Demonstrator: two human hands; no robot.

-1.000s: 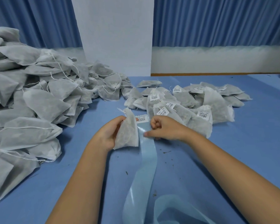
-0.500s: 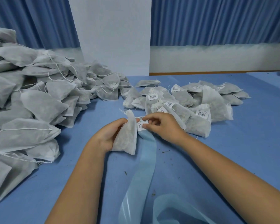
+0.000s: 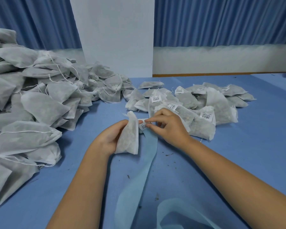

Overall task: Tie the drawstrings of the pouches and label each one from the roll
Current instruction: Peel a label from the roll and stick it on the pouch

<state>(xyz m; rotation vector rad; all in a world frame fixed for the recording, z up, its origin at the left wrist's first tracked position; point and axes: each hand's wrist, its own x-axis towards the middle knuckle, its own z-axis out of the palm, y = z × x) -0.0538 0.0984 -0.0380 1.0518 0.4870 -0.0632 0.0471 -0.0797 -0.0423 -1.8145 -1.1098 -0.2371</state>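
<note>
Blue table top point(image 3: 238, 154) beneath blue curtains point(image 3: 221, 22) and one white pillar point(image 3: 114, 38). Two heaps, too many to count: unlabelled pouches point(image 3: 40, 104) at left, labelled pile point(image 3: 196, 104) behind the hands. One pouch point(image 3: 130, 138) gripped upright in left hand point(image 3: 109, 139). One label point(image 3: 143, 126) pinched beside it by right hand point(image 3: 170, 128), above one pale backing strip point(image 3: 139, 171).

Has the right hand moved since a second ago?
Yes. The right hand moved up-frame from the backing strip towards the pile of labelled pouches, and now pinches a label beside the held pouch.
</note>
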